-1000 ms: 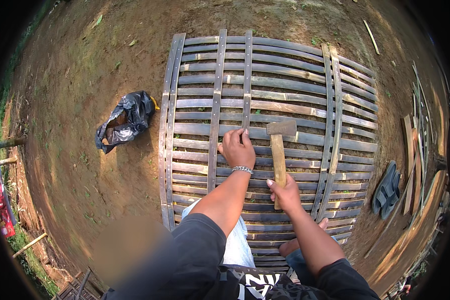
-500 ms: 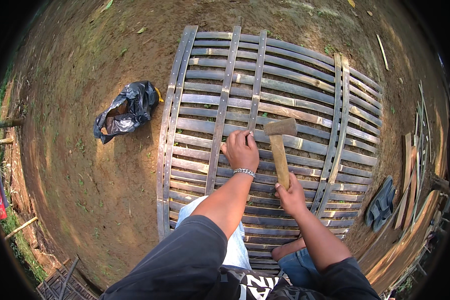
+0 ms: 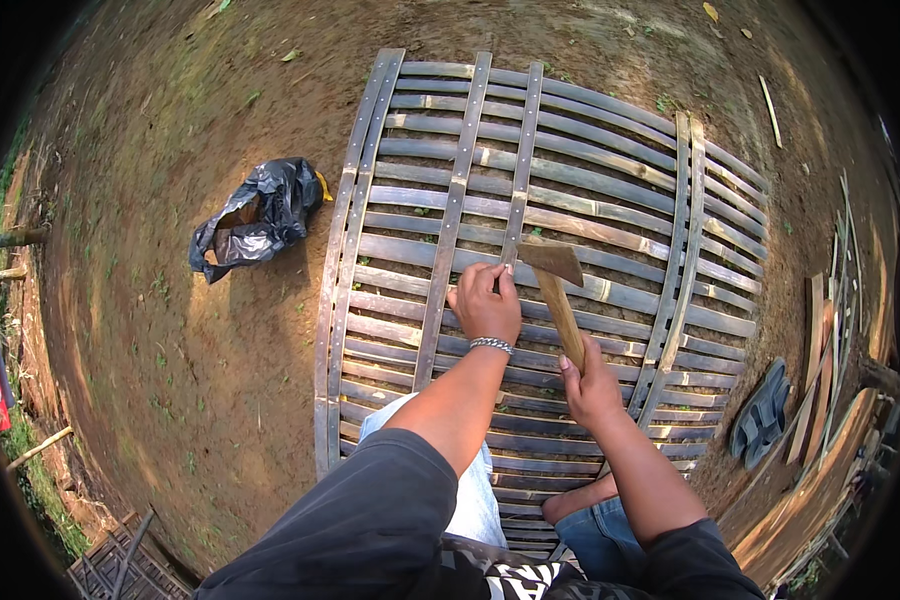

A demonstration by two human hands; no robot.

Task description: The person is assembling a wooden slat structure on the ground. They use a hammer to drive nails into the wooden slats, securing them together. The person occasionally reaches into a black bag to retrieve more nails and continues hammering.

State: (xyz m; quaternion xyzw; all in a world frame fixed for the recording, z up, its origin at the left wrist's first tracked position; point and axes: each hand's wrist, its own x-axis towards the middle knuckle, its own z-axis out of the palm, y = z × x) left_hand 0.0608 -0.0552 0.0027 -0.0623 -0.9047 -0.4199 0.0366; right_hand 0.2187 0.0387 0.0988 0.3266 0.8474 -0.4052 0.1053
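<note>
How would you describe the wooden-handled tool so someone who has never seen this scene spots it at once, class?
Find the big slatted frame filling the middle of the view. Over it, the right hand grips the wooden-handled tool, its head just right of the left hand. Unlike the long slats beneath, it has a short handle topped by a broad, flared head.

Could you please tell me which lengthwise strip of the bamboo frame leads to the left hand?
The fourth flat, dark bamboo strip from the left: it reaches the bare left hand; three others lie left of it, two right.
</note>
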